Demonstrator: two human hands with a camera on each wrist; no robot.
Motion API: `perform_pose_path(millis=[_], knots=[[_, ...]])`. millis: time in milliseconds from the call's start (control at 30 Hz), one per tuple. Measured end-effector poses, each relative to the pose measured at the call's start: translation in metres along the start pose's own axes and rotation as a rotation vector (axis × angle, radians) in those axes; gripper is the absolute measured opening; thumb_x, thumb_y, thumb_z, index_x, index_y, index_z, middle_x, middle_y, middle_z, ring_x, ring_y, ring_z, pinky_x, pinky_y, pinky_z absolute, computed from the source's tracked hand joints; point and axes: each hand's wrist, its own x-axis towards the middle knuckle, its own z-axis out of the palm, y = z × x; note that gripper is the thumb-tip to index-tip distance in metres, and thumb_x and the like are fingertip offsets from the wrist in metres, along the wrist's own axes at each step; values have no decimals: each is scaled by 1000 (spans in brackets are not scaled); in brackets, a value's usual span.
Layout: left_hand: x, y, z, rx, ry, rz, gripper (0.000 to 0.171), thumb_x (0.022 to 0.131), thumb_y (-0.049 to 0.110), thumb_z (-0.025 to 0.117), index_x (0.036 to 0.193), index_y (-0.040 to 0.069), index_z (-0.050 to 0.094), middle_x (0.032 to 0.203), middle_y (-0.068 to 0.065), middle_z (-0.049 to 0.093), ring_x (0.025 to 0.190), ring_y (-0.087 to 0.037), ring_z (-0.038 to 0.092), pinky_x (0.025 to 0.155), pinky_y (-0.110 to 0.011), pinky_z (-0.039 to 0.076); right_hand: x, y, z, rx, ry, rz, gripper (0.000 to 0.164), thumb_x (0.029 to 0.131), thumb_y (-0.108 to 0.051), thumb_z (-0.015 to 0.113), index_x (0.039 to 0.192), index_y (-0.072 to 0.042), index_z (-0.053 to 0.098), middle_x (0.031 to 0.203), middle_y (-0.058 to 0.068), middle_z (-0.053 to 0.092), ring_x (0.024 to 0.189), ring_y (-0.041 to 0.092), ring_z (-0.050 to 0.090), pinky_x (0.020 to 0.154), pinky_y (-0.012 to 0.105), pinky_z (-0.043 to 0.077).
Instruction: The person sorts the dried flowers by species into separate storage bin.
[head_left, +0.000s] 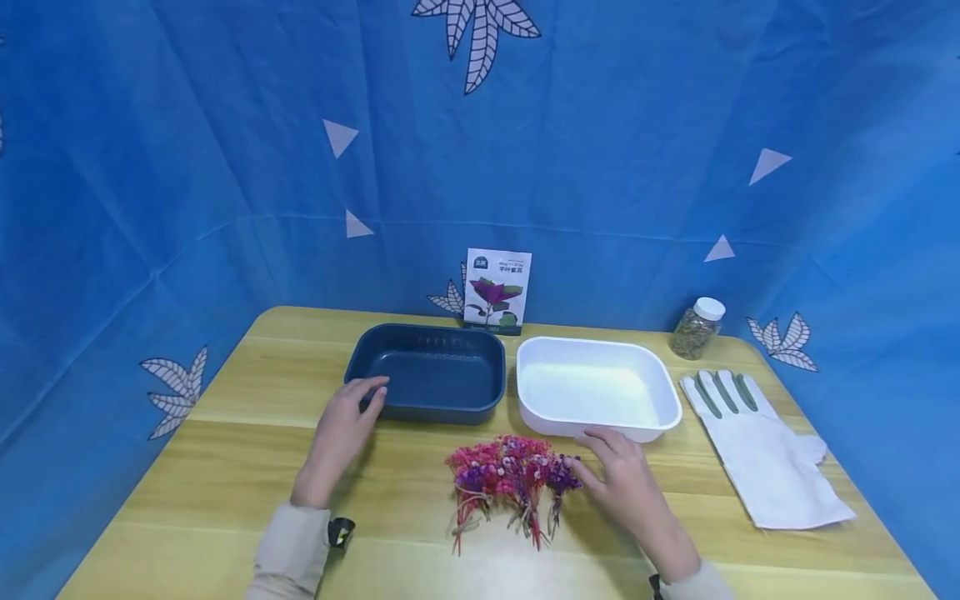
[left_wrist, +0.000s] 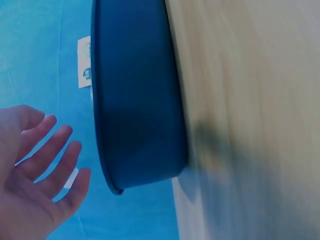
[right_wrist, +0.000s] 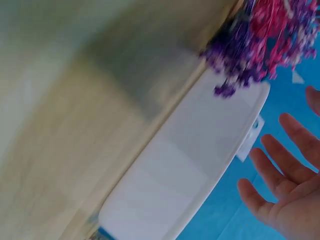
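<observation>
My left hand (head_left: 347,425) is at the near left corner of a dark blue tub (head_left: 431,415), fingers loosely bent; the left wrist view shows nothing in its palm. Beside the right end of a row of small pink and purple dried flower bunches (head_left: 501,471) is my right hand (head_left: 618,475). Its fingertips are close to the front wall of a white tub (head_left: 592,423). In the right wrist view the fingers (right_wrist: 282,162) are spread and relaxed, with purple and pink blooms (right_wrist: 265,40) above them.
A seed packet (head_left: 497,292) with a purple plant on it stands behind the tubs. At the back right is a jar (head_left: 694,332) with a white lid. White gloves (head_left: 772,467) with green strips lie along the right side of the wooden table (head_left: 217,483). Blue cloth (head_left: 420,167) hangs behind.
</observation>
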Motion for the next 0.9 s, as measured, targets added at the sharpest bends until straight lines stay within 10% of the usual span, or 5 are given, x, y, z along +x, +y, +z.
perform_pose_path(millis=[600,900], knots=[[4,-33,-1,-32,129,-57,36,94,10,57,127,-4,55,131,-29,49,121,-46,42,103,-57,33,-6,-33,18,83,-43,-142,29,73,-33,76,88,-9,71,91,4,65,86,18,58,74,37,48],[5,-39,-3,-82,95,-149,44,95,10,55,135,-7,46,133,-31,45,113,-43,48,96,-53,40,-7,-44,17,70,-241,-53,33,70,-33,79,92,-10,69,85,-4,54,78,11,49,72,34,45]])
